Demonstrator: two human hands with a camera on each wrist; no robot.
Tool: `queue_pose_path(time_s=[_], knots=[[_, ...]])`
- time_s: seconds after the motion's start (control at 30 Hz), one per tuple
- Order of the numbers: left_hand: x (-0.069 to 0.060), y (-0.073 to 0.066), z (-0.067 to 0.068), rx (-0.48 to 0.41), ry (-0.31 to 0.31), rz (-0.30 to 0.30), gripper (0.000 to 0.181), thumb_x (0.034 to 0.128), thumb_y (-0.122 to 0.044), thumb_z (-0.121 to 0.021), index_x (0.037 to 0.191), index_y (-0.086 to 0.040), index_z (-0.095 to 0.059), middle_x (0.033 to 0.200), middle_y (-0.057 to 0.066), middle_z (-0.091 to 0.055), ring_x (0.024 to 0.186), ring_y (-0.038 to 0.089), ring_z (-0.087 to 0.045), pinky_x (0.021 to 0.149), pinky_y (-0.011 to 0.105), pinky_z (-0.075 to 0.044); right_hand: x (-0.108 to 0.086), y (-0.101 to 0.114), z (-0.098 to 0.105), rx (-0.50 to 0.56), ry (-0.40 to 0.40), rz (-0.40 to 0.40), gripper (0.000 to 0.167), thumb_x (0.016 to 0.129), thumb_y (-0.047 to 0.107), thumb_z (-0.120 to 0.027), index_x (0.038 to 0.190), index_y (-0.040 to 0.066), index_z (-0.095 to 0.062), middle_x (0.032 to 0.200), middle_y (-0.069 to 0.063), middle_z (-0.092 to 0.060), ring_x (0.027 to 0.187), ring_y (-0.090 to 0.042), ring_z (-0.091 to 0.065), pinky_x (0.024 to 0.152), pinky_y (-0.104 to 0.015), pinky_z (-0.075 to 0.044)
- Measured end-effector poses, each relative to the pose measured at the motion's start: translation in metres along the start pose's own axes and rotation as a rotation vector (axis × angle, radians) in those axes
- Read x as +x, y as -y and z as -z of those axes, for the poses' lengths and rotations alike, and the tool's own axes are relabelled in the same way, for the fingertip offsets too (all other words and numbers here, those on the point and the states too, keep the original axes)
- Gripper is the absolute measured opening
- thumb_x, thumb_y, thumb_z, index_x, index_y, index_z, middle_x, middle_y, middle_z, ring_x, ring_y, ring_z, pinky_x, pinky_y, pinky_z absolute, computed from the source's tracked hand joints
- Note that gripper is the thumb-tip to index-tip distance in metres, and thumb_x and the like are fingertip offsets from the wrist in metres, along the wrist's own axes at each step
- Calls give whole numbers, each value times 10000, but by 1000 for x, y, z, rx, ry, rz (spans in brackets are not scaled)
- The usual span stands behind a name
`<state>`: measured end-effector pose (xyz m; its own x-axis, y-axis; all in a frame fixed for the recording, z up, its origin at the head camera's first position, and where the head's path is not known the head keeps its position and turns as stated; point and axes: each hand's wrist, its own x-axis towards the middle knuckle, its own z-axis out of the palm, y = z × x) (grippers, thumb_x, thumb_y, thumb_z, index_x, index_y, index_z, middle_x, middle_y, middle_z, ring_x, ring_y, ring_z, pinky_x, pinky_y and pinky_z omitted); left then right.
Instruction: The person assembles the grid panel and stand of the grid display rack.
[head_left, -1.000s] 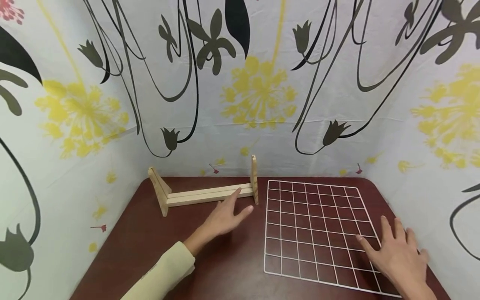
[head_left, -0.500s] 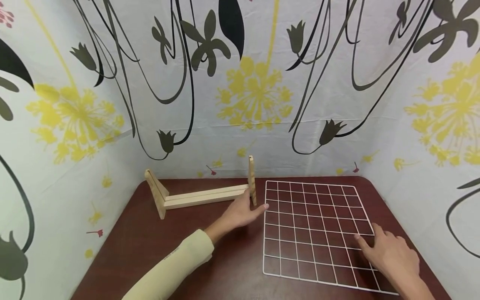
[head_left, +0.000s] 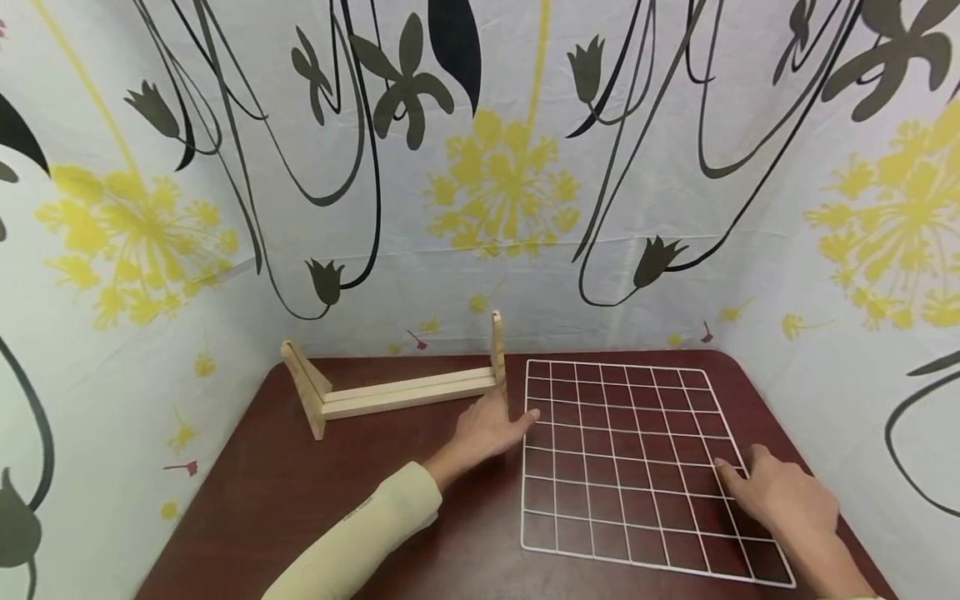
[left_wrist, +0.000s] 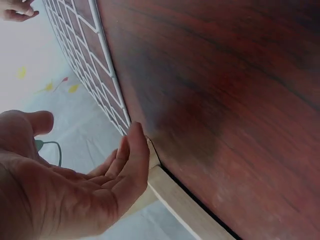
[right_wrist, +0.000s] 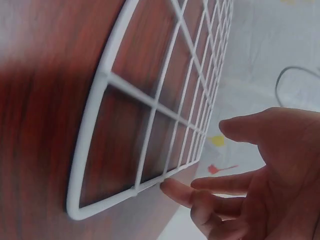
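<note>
A white wire grid panel [head_left: 615, 457] lies flat on the dark red table. To its left stands a pale wooden frame [head_left: 408, 395], a long crossbar joining two upright end pieces. My left hand [head_left: 487, 429] is at the foot of the frame's right end, its thumb spread away towards the grid. In the left wrist view its fingers [left_wrist: 136, 155] lie against the wood, with nothing pinched. Beside the grid's right edge is my right hand [head_left: 787, 496]; in the right wrist view a fingertip [right_wrist: 172, 190] meets the outer wire while the thumb stays apart.
Floral-printed white cloth [head_left: 510, 275] walls in the table at the back and both sides. The reddish-brown tabletop [head_left: 300, 500] shows in front of the wooden frame and between the grid's wires.
My left hand has moved right along the crossbar to the frame's right end. My right hand has lowered its fingers from a spread pose to the grid's right edge.
</note>
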<state>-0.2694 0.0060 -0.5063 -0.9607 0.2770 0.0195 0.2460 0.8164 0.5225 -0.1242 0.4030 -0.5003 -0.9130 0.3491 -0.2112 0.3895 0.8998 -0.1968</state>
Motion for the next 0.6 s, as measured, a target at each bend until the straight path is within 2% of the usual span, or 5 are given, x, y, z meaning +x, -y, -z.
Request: queue_pose_path(time_s=[0.07, 0.13, 0.23, 0.37, 0.6], knots=[[2, -1, -1, 61, 3, 21, 733, 965, -682, -612, 1349, -60, -674, 718, 29, -666, 678, 220, -656, 547, 386, -486, 6, -2, -1, 3, 1, -8, 925, 993, 753, -465, 1365, -93, -485, 1194, -440, -622, 921, -598, -662, 570, -581, -492], [5, -1, -3, 107, 16, 36, 634, 973, -690, -589, 1019, -83, -765, 608, 1, -582, 584, 201, -592, 506, 366, -436, 12, -4, -2, 1, -2, -13, 903, 992, 737, -489, 1339, -96, -490, 1198, -437, -619, 933, -599, -660, 574, -588, -489], [7, -1, -7, 149, 36, 27, 609, 983, -646, -602, 602, -171, -581, 550, -27, -493, 534, 178, -534, 490, 358, -405, 19, -8, -3, 2, -2, -24, 849, 996, 676, -533, 1308, -112, -486, 1194, -436, -616, 945, -597, -656, 593, -607, -496], [10, -1, -12, 172, 60, 0, 561, 958, -489, -658, 528, -227, -412, 533, -57, -421, 525, 155, -492, 483, 361, -404, 23, -10, -6, -2, 33, -43, 752, 1001, 517, -569, 1323, -148, -430, 1181, -446, -608, 957, -593, -656, 650, -642, -522], [17, -5, -16, 213, 76, 4, 482, 862, -344, -717, 523, -227, -394, 545, -49, -464, 555, 180, -552, 496, 382, -437, 25, -8, -11, 1, 105, -57, 655, 964, 412, -602, 1254, -155, -449, 1143, -427, -616, 946, -558, -666, 701, -659, -532]])
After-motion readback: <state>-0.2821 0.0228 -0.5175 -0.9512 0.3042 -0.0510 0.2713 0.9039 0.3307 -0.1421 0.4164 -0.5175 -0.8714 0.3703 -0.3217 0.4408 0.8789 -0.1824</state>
